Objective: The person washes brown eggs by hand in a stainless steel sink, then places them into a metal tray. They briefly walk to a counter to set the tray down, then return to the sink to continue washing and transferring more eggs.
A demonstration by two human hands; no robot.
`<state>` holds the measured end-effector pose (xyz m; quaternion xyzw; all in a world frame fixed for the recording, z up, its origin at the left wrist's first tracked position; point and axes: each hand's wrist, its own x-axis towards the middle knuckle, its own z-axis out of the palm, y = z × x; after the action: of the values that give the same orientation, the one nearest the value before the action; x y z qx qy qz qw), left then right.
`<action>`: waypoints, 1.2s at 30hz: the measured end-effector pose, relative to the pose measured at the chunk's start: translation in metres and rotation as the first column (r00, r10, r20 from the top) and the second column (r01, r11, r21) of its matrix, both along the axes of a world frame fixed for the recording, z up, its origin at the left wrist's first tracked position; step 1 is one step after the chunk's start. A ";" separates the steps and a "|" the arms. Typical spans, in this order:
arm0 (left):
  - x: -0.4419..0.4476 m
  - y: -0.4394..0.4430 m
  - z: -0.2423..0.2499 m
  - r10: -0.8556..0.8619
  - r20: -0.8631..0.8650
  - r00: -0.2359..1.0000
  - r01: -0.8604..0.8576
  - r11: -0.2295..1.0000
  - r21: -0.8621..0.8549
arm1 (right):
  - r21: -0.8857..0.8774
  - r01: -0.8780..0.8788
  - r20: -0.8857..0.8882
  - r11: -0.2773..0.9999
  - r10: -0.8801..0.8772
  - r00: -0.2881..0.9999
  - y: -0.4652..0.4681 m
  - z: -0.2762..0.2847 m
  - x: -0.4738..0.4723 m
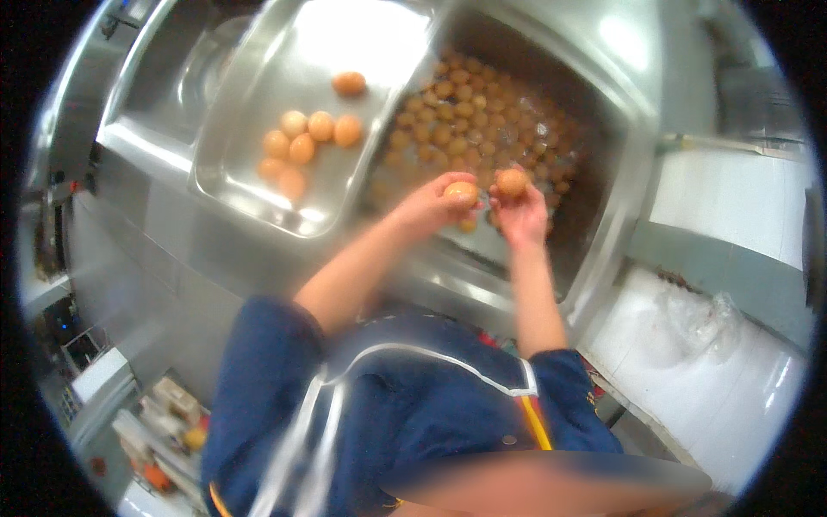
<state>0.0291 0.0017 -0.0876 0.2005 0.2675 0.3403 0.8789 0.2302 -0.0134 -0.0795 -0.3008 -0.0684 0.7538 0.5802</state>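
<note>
Over the front part of a deep metal sink, my left hand grips a brown egg. Just to its right, my right hand has its fingers around another brown egg. The two hands are close together but apart. Many brown eggs lie in water in the sink behind and below them. To the left, a shallow stainless steel tray holds several brown eggs in a loose group, with a single darker brown egg farther back.
The tray's right rim overlaps the sink's left side. A metal counter runs along the left, with another metal basin beyond the tray. On the right, a white surface bears a crumpled clear plastic bag.
</note>
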 end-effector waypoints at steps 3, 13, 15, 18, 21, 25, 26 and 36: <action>-0.002 -0.004 0.004 0.008 -0.161 0.987 0.009 0.995 0.099 | -0.017 -0.006 0.044 1.000 0.006 0.999 -0.005 0.005 -0.012; -0.001 -0.003 0.037 -0.149 -0.376 0.915 0.158 0.987 -0.008 | 0.247 -0.230 0.727 0.941 -0.023 0.687 -0.014 0.066 -0.056; -0.006 -0.001 0.050 -0.145 -0.197 0.970 0.130 0.988 -0.086 | 0.242 -0.343 0.822 0.908 -0.004 0.569 -0.014 0.081 -0.062; -0.025 -0.002 0.070 -0.082 -0.180 0.980 0.064 0.993 -0.103 | 0.291 -0.448 0.871 0.845 -0.040 0.490 -0.009 0.096 -0.073; -0.069 0.005 0.089 -0.060 -0.525 0.849 0.171 0.971 0.166 | 0.372 -0.487 0.853 0.790 -0.085 0.514 -0.003 0.099 -0.075; -0.113 0.020 0.101 0.279 -0.470 0.838 -0.278 0.958 0.073 | 0.247 -0.430 0.861 0.868 0.007 0.509 -0.001 0.090 -0.060; -0.121 0.022 0.102 0.405 -0.309 0.861 -0.428 0.904 -0.006 | 0.137 -0.404 0.884 0.904 0.072 0.462 -0.003 0.088 -0.056; -0.132 0.020 0.074 0.558 0.191 0.808 -0.407 0.762 -0.504 | 0.111 -0.530 0.963 0.841 0.042 0.268 -0.014 0.067 -0.065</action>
<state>-0.1030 0.0222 -0.0139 -0.1397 0.2290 0.5171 0.8128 0.1654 -0.0272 -0.0121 -0.5291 -0.6023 0.4988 0.3293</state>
